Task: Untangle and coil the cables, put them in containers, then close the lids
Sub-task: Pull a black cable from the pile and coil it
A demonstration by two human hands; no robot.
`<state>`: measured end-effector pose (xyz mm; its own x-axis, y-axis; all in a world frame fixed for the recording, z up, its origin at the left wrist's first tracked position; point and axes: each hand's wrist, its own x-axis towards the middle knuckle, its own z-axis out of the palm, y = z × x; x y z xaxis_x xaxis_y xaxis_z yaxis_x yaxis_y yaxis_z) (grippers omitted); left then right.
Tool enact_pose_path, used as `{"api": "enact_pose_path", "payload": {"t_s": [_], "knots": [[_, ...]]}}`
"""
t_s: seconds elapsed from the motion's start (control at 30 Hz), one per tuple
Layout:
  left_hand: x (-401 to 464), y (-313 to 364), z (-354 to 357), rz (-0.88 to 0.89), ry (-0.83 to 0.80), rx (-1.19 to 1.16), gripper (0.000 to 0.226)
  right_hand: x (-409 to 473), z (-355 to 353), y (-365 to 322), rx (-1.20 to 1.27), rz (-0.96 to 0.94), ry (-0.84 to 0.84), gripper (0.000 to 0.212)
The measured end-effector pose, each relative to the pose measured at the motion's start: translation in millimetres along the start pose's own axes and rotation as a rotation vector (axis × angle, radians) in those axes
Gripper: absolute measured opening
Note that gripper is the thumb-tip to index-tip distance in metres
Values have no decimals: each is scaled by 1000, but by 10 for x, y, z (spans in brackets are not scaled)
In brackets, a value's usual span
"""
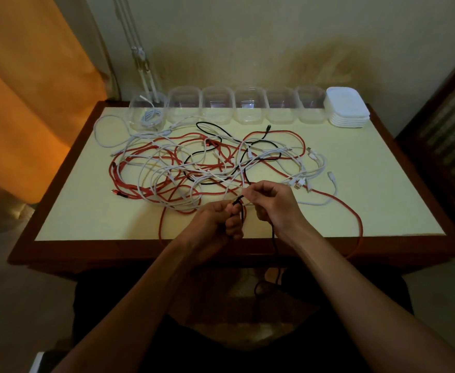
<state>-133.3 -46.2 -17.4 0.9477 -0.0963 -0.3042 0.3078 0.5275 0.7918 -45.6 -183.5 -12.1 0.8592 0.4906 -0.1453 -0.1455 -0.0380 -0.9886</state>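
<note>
Six clear containers (246,107) line the back of the worktop (73,211); the leftmost container (147,111) already holds a coiled white cable, and a stack of lids (347,109) sits at the right end. The red, white and black tangle (207,165) sprawls mid-worktop. At the near edge, the left hand (215,222) has its fingers curled round the black cable (241,208), and the right hand (275,203) pinches it just beside. Best, I'd say, to feed it out slowly, lifting it over crossings rather than pulling knots tight.
</note>
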Motion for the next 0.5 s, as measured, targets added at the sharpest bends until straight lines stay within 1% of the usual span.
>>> {"api": "enact_pose_path", "payload": {"t_s": [0.13,0.2,0.37,0.43,0.5], "knots": [[-43,31,38,-17,-59,-138,29,-21,26,46,93,19,-20,24],[-59,42,73,-22,-71,-239,26,-57,50,89,96,3,-18,19],[-60,-33,89,-64,31,-342,31,-204,100,192,89,-15,-21,18],[-54,-48,80,-30,61,-434,24,-284,143,239,51,-1,-6,22],[-39,-28,65,37,123,-558,22,-375,177,308,-24,1,-31,28]]}}
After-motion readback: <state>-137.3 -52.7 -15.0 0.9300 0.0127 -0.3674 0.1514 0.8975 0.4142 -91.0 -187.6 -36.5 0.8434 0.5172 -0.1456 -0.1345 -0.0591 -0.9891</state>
